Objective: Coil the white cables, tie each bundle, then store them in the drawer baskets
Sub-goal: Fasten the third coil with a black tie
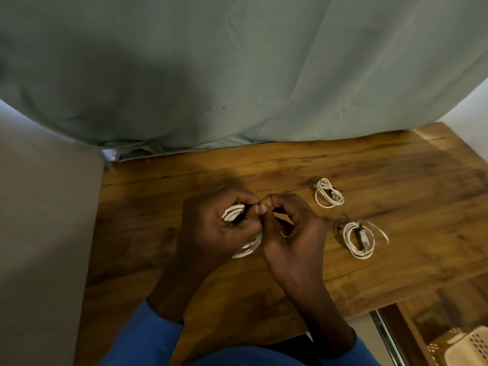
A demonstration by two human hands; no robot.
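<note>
One wooden surface [396, 159] carries everything. At centre, the left hand [211, 228] has its fingers clamped round the third coil [248, 248]. The right hand [293, 233] apparently pinches its dark tie [244, 207]. Two tied coils [359, 240] lie at three o'clock. Keep the loops squeezed together while twisting the tie snug.

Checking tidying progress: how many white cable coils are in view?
3. The held coil is in the grip of the left hand, the right hand pinching its top; the far coil and near coil lie on the table to their right. Others may be hidden.
</note>
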